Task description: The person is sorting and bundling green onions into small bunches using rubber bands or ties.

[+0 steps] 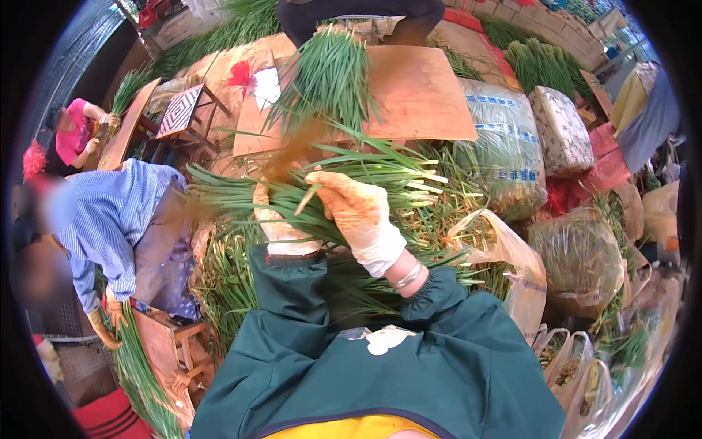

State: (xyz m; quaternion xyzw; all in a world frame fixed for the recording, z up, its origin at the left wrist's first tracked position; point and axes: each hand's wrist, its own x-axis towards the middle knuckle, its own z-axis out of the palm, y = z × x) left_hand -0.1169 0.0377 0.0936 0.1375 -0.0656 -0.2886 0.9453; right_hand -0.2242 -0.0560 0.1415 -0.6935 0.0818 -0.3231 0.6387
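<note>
Both my hands wear stained white gloves. My left hand [281, 223] is wrapped round a bunch of long green stalks [395, 175], partly hidden beneath the leaves. The pale stalk ends point right and the leaf tips point left. On top of the same bunch, my right hand [358, 212] has its fingers bent together, with a short yellowish leaf at the fingertips. Just beyond, a large pile of green stalks [329, 73] lies on an orange-brown board [424, 95]. Loose stalks and trimmings [234, 271] lie below my hands.
Plastic-wrapped bales [501, 139] and a clear bag of greens [578, 256] stand at the right. At the left, a person in a blue striped shirt [117, 212] handles stalks near a low wooden stool [164, 344]. Another person in pink [73, 132] works behind.
</note>
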